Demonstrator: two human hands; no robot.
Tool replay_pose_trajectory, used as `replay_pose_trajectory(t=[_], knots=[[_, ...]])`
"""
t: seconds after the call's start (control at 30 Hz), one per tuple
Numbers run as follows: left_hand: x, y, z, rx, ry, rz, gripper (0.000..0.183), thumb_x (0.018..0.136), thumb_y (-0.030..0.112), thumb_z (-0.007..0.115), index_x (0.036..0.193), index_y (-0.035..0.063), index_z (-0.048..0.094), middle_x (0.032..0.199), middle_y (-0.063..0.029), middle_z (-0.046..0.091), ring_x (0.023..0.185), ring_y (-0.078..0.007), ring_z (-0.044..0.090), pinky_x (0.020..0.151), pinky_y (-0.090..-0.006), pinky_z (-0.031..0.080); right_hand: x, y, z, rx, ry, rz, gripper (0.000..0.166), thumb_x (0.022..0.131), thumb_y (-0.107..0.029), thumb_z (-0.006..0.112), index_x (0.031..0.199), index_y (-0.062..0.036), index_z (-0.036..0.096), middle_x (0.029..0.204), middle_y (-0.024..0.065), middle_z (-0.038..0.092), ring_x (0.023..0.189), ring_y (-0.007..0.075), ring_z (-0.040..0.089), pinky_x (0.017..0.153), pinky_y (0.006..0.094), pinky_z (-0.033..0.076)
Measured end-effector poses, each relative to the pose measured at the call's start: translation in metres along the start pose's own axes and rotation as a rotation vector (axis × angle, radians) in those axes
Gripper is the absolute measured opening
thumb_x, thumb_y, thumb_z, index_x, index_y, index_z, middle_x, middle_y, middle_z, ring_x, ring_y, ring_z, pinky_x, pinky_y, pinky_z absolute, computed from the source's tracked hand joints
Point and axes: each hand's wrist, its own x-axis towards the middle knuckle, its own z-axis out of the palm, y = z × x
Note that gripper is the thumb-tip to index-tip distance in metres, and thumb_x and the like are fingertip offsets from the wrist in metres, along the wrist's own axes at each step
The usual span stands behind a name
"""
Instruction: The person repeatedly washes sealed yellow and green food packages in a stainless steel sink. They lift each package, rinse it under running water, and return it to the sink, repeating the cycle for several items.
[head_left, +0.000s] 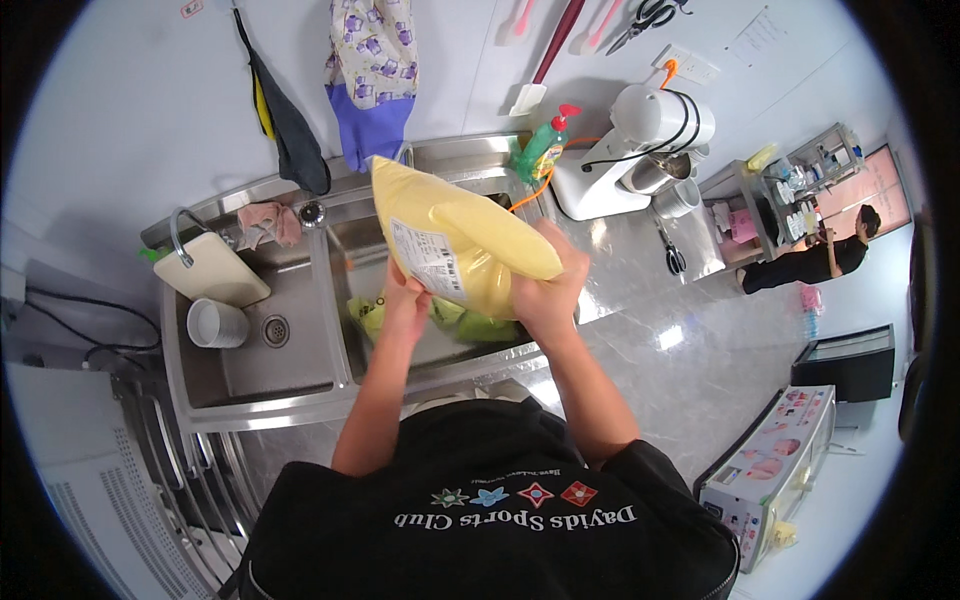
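Note:
Both my hands hold a large plastic bag of pale yellow contents (457, 225), tilted above the right basin of a steel double sink (341, 300). My left hand (405, 300) grips its lower left edge beside a white printed label. My right hand (551, 281) is closed around its right end. Green and yellow-green plastic packaging (480, 326) lies in the basin below, partly hidden by the bag and my left hand. The left basin holds a stack of white bowls (217, 323), a cream cutting board (214, 270) leaning under the faucet, and a drain.
A pink cloth (268, 223) lies on the sink's back ledge. Right of the sink stand a green soap bottle (541, 154), a white stand mixer (600, 180) and black-handled scissors (673, 256). Purple rubber gloves (373, 112) hang above. Another person (817, 259) stands far right, near shelves.

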Motion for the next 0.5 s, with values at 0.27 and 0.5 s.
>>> replay_pose_trajectory(t=[0.27,0.5], knots=[[-0.018,0.015,0.083,-0.595,-0.053,-0.227,0.075,0.092,0.062,0.043,0.146,0.0111,0.032,0.145,-0.0103,0.043,0.131,-0.0263,0.044,0.109,-0.0458,0.037,-0.012,0.008,0.019,0.112,0.073,0.114,0.005,0.080,0.006,0.059,0.076,0.0032,0.058,0.069,0.0014,0.055,0.065,0.0080,0.051,0.059,0.0233,0.041],[0.006,-0.003,0.031,-0.615,-0.169,-0.312,0.050,0.097,0.026,0.054,0.139,0.0025,0.040,0.135,-0.0160,0.053,0.118,-0.0295,0.057,0.099,-0.0459,0.049,-0.031,0.026,0.000,0.685,-0.199,0.559,0.060,0.075,-0.012,0.080,0.126,0.0007,0.052,0.116,0.0091,0.061,0.108,0.0174,0.057,0.094,0.0312,0.045]])
